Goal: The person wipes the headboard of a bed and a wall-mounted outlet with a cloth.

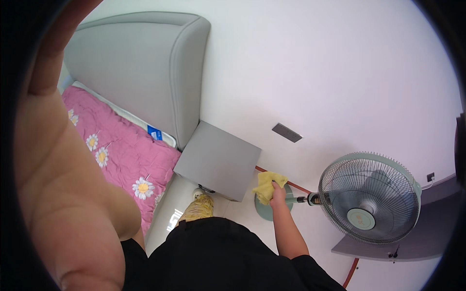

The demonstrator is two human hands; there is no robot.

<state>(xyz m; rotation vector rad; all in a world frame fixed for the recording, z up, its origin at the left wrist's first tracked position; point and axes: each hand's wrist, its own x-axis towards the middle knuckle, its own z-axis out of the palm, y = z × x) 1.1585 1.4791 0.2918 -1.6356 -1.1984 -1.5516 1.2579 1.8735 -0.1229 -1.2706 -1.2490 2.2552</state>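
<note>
Very close to the camera, my left hand [72, 171] fills the left side of the view. Its palm faces the lens with nothing in it, and some fingers run out of the picture. My right hand [278, 195] grips a yellow cloth [268, 184], which hangs bunched from the fingers. Cloth and hand are seen over the round green base [265, 212] of a pedestal fan [369, 198], hiding part of it. Left of the cloth stands a grey nightstand [222, 158] with a bare top and a dark handle on its front.
A bed with a grey padded headboard [142, 58] and a pink daisy-patterned quilt [123, 156] is at left. The white wall carries a dark socket panel [287, 132] and another socket [430, 177]. A dark shelf-like unit [397, 247] lies behind the fan. Red skirting [300, 187] edges the floor.
</note>
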